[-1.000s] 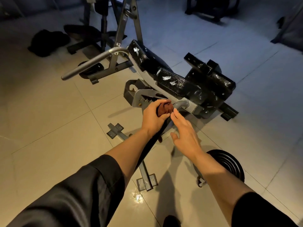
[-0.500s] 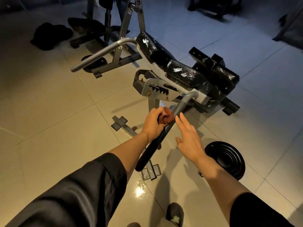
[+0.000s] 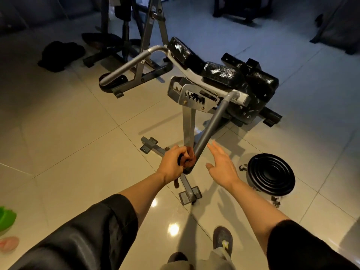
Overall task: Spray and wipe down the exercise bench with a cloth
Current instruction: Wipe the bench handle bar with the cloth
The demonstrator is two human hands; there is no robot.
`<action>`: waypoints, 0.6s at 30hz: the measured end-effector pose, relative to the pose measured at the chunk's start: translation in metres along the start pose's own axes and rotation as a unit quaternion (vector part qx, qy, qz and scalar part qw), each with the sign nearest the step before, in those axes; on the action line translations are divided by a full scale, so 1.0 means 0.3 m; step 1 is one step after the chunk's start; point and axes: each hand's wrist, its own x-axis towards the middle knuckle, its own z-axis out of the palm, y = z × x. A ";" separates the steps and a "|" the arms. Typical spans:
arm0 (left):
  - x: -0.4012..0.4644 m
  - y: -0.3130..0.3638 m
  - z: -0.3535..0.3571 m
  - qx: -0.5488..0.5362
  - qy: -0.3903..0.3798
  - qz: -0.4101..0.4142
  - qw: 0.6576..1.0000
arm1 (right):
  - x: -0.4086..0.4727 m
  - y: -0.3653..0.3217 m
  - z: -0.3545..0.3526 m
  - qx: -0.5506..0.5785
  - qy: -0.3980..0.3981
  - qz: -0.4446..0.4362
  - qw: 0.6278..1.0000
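Note:
The exercise bench (image 3: 220,73) has cracked black pads on a grey metal frame and stands on the tiled floor ahead. A grey handle bar (image 3: 212,125) slopes from the bench down towards me. My left hand (image 3: 171,164) grips a brown cloth (image 3: 51,158) wrapped around the near, black-capped end of that bar. My right hand (image 3: 222,164) hovers just right of the bar with straight, spread fingers and holds nothing. No spray bottle is in view.
A black round stool on casters (image 3: 270,174) stands right of my right hand. The bench's floor bar with end brackets (image 3: 167,152) runs under my hands. Another grey rack (image 3: 148,36) and a dark bundle (image 3: 60,55) lie behind. A green object (image 3: 6,218) sits at far left.
My left hand has slid the cloth down the handle bar from near the bench joint to its near end. My right hand followed alongside, still open.

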 end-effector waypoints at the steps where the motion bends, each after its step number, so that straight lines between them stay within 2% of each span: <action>1: -0.009 0.020 -0.019 -0.024 0.015 0.003 1.000 | -0.005 -0.026 -0.008 0.040 0.018 0.005 0.999; 4: 0.004 0.115 -0.072 -0.142 0.064 0.025 0.988 | -0.008 -0.117 -0.051 0.218 0.069 0.024 0.973; 7: 0.054 0.231 -0.113 -0.239 0.061 0.069 0.967 | -0.001 -0.172 -0.101 0.358 0.036 0.012 0.933; 8: 0.077 0.260 -0.123 -0.273 0.064 0.072 0.957 | 0.003 -0.173 -0.110 0.372 0.025 0.007 0.928; 11: 0.142 0.322 -0.150 -0.326 0.080 0.061 0.940 | 0.035 -0.155 -0.125 0.313 0.051 0.010 0.948; 15: 0.203 0.384 -0.134 -0.378 0.052 0.057 0.923 | 0.106 -0.136 -0.178 0.211 0.126 0.032 0.969; 18: 0.240 0.420 -0.091 -0.376 0.034 0.052 0.924 | 0.140 -0.121 -0.232 0.243 0.162 0.034 0.956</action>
